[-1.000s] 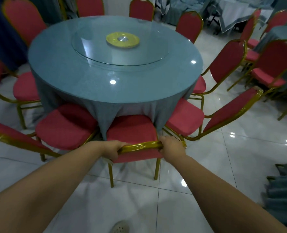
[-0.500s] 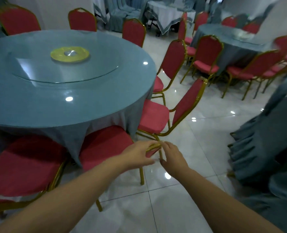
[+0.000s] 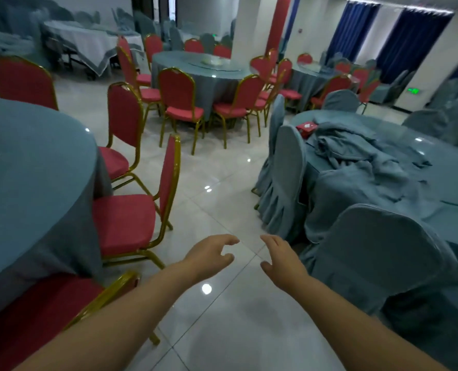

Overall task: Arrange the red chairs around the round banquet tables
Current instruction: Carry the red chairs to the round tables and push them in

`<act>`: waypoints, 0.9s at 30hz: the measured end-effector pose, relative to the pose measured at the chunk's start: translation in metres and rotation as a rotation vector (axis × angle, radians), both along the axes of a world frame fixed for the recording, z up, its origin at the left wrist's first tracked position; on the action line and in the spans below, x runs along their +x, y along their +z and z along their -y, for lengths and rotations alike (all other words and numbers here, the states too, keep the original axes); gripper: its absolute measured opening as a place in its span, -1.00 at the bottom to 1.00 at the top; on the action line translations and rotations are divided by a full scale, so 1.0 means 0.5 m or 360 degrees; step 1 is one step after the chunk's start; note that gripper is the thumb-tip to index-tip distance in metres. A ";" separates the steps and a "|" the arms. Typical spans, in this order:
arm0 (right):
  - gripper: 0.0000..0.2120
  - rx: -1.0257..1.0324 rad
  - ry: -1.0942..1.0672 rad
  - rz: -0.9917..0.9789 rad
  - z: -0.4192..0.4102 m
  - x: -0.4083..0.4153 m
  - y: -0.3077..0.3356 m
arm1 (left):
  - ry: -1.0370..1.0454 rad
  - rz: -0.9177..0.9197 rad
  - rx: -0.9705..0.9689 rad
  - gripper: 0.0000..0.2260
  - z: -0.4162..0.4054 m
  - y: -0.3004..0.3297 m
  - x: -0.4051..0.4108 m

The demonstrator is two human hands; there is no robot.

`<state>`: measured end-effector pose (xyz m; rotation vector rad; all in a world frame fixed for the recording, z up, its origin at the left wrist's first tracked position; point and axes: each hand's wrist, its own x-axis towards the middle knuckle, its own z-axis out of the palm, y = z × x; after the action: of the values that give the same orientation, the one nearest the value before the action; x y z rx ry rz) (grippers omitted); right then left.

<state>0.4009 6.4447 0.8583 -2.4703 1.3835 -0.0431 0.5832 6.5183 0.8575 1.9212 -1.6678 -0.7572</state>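
The red chairs have padded red seats and backs on gold metal frames. One red chair stands at the near round table on the left, its seat partly tucked beneath the blue-grey cloth and its back turned toward the open aisle. A second chair sits just behind it at the same table, and the gold-edged back of a third chair shows at the lower left, close under the left forearm. More red chairs ring a far round table across the room.

On the right, a covered table carries a rumpled heap of blue-grey cloth and a small red box on its tabletop. Cloth-covered chairs stand around it, narrowing the aisle of glossy white floor tiles.

The left hand hangs over the floor, released, with fingers loosely curled and thumb apart, holding nothing. The right hand is beside it, also loosely open and empty. Neither hand touches any chair
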 end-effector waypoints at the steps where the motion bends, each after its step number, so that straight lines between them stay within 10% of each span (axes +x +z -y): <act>1: -0.42 0.0016 -0.0029 0.0014 0.025 -0.017 -0.004 | -0.0014 -0.0019 -0.0003 -0.60 0.031 -0.002 -0.015; 15: -0.41 0.0012 0.0120 0.0087 0.548 -0.090 0.023 | 0.0173 -0.0175 0.0044 -0.65 0.522 -0.006 -0.054; 27: -0.42 0.0058 0.0506 0.0046 0.885 0.201 -0.028 | 0.0482 -0.0214 0.0121 -0.70 0.806 -0.072 0.212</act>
<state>0.5013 6.0022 0.8443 -2.6156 0.9567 0.0168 0.6890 6.1153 0.8216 2.0631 -1.2476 -0.8160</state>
